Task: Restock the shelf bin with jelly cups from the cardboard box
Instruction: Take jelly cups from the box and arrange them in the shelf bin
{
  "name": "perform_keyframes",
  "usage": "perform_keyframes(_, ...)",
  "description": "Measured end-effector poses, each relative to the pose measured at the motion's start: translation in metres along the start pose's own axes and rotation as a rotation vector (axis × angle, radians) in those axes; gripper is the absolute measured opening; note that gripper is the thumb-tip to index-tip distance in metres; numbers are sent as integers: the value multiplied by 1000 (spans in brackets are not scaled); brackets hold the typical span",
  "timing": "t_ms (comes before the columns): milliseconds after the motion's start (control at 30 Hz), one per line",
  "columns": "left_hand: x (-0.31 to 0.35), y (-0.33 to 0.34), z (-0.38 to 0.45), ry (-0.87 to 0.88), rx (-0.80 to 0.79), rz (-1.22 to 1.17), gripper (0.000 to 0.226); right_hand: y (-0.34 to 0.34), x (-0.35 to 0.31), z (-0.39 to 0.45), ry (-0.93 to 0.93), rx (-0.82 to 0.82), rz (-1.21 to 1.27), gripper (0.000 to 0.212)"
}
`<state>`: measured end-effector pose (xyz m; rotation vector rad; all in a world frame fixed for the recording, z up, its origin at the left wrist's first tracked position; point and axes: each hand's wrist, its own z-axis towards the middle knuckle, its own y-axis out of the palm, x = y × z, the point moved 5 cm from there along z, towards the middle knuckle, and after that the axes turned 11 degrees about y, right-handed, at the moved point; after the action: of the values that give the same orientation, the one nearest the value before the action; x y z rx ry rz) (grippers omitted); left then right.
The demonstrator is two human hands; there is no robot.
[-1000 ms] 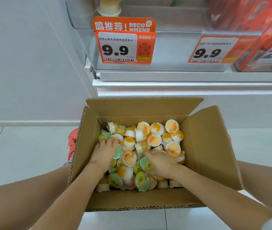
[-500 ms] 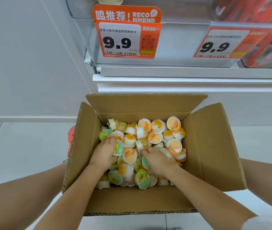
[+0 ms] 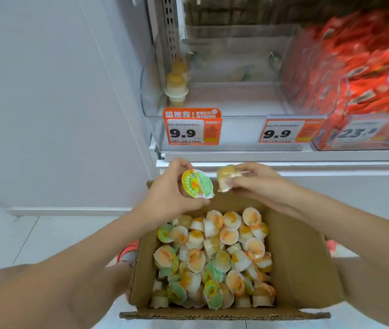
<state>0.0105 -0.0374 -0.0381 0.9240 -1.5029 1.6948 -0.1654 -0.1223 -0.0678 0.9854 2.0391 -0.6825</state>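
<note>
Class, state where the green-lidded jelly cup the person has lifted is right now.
In the head view, the green-lidded jelly cup sits in the left hand, raised above the cardboard box's far edge, just left of the right hand's yellow jelly cup.

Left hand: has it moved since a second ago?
Yes. The left hand rose out of the cardboard box, holding a green-lidded jelly cup above its far flap.

Left hand [image 3: 169, 198] gripping green-lidded jelly cup [image 3: 197, 184], right hand [image 3: 257, 184] pinching yellow cup [image 3: 224, 180], both hovering above cardboard box [image 3: 302, 269].
</note>
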Motion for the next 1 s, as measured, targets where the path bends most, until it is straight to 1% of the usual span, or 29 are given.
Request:
perform_keyframes(33, 15, -7, 4, 35, 2, -5, 61, -6, -20, -13, -40, -10, 106, 46)
perform_keyframes(67, 27, -11, 8, 63, 15, -24, 60, -10, -39, -25, -99, -14, 159, 43)
perform_keyframes(100, 36, -14, 11, 82, 37, -54, 60, -11, -54, -37, -163, -15, 164, 41)
perform_keyframes(167, 48, -15, 14, 99, 83, -119, 61, -7, -72, -54, -262, -34, 153, 44)
perform_keyframes(233, 56, -11, 18, 129, 113, -145, 67, 2, -74, -60, -313, -26, 142, 48)
perform_keyframes(300, 60, -8, 22, 159, 136, -111, 75, 9, -72, -58, -345, 12, 124, 44)
perform_keyframes(400, 63, -7, 27, 180, 142, -96, 80, 10, -77, -57, -393, 27, 125, 39)
perform_keyframes(500, 70, -9, 30, 203, 163, -85, 86, 6, -83, -57, -406, 20, 173, 41)
perform_keyframes(600, 76, -11, 29, 225, 183, -63, 93, 8, -86, -56, -418, 29, 169, 46)
perform_keyframes(667, 74, -14, 29, 223, 206, -47, 89, 11, -88, -56, -417, 20, 160, 48)
perform_keyframes(767, 72, -17, 29, 244, 237, 11, 75, 14, -89, -56, -400, 6, 104, 57)
perform_keyframes(833, 73, -17, 28, 264, 254, 37, 73, 16, -90, -55, -395, 6, 86, 62)
perform_keyframes(933, 80, -16, 25, 323, 252, 117, 75, 17, -91, -55, -405, 36, 53, 58)
perform_keyframes(1000, 84, -18, 27, 332, 220, 129, 83, 14, -94, -58, -431, 60, 70, 54)
